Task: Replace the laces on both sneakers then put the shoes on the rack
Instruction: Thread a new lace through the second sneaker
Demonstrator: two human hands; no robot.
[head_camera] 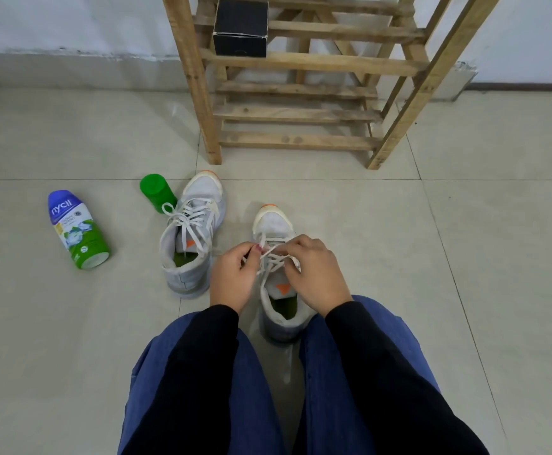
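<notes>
ahead, against the wall: a wooden shoe rack (300, 90), with a black box (240, 27) on an upper slat. left on the tiled floor (415, 257), a nycil bottle (77, 229) on its side, well apart from the shoes. a green container (156, 192) just beside the forefoot of the far sneaker (190, 238), laced, untouched. nearer, between the knees, the near sneaker (276, 224), upright, toe toward the rack. left hand (232, 277) and right hand (314, 274) over its tongue; left fingers (248, 251) and right fingers (292, 244) curled, pinching the white lace (273, 259), strands crossed between both hands above the eyelets.
</notes>
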